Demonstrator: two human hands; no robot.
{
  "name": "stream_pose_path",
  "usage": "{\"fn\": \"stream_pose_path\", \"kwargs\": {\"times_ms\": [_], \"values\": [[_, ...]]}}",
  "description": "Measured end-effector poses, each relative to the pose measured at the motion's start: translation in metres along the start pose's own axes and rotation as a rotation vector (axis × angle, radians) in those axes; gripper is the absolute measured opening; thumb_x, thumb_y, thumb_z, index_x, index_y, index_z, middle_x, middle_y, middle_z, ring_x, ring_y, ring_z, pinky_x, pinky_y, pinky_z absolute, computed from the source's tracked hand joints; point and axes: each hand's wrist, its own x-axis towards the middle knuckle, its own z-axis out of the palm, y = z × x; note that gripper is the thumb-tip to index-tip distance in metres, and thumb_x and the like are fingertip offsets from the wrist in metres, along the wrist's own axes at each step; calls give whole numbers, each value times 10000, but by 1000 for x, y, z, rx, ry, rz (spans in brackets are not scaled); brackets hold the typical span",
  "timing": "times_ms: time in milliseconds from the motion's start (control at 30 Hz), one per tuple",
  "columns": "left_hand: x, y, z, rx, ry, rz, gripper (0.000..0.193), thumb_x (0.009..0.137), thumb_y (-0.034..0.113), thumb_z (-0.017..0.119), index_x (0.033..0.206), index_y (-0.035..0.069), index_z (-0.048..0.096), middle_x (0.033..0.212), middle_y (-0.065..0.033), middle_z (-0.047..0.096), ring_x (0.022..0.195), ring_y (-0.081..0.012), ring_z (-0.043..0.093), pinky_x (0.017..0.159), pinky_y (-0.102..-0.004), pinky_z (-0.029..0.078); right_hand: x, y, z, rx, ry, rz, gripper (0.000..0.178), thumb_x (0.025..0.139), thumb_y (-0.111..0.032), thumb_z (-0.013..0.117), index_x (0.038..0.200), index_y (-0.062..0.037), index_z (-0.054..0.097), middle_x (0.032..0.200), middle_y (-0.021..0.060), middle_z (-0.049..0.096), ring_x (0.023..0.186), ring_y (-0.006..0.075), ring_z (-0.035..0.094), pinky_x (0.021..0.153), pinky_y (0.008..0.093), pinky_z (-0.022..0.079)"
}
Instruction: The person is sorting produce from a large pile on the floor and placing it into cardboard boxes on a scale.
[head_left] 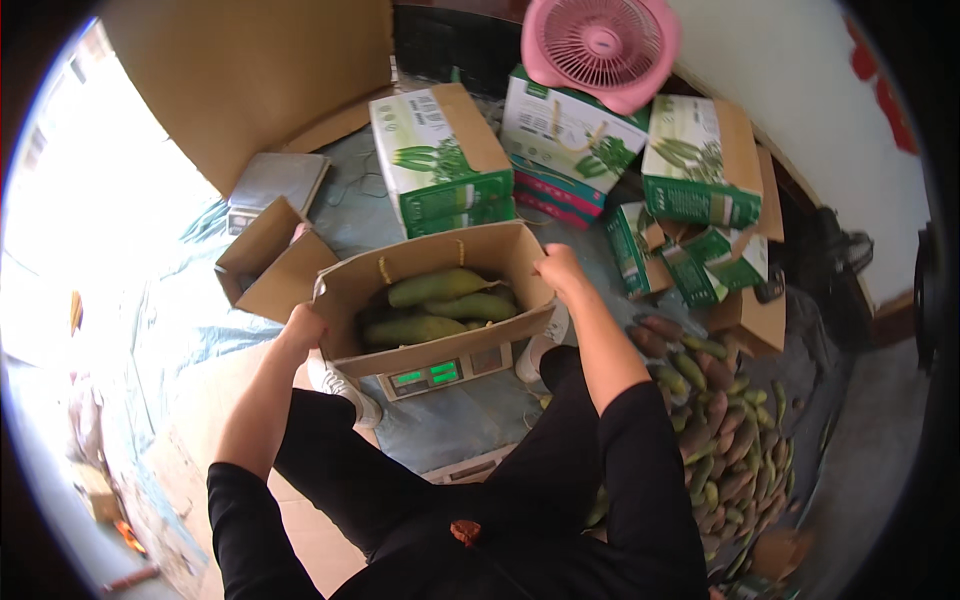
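Observation:
An open cardboard box [430,356] stands in front of me on a digital scale [425,376] with a lit green display. Inside it lie several large green radishes [440,288], and two yellow cord loops [384,270] show on the box's far inner wall. My left hand [304,328] is closed on the box's left end, its fingers partly hidden by the cardboard. At the opposite end, my right hand [562,270] grips the upper right edge. Both arms reach forward over my knees.
Printed green-and-white cartons [440,150] stand beyond the box, one topped by a pink fan [602,50]. A small open box [275,255] and a flat grey scale [275,185] sit at the left. Heaped radishes and reddish roots [735,440] cover the floor at the right.

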Motion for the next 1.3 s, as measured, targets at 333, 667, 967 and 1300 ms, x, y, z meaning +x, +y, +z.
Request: {"fn": "stream_pose_path", "kwargs": {"times_ms": [333,667,967,1300], "values": [[-13,69,-26,-41,399,-67,150,742,161,610,804,57,699,784,-118,673,749,-241,663,642,-359,526,-28,-76,-45,342,-209,-205,210,796,-42,547,986,24,607,837,71,635,750,148,572,702,277,444],[-162,-29,-136,-477,708,6,213,762,44,528,922,-19,654,718,-56,618,626,-135,568,569,-280,458,-93,-250,49,319,-520,-389,316,869,-84,548,1165,22,517,1000,81,609,893,156,581,801,280,455],[-339,-204,-153,-156,906,-278,300,773,153,455,931,-32,630,750,-212,637,703,-291,620,638,-407,478,-208,-240,238,79,-831,-418,511,757,-133,632,1224,27,497,951,107,610,782,174,582,623,321,464],[-574,-454,-87,30,678,-701,257,831,237,512,668,41,551,586,-53,523,508,-195,494,462,-365,383,-425,-105,394,-823,-1774,-904,201,789,-185,567,955,-100,644,941,50,652,808,244,644,746,471,462]]}}
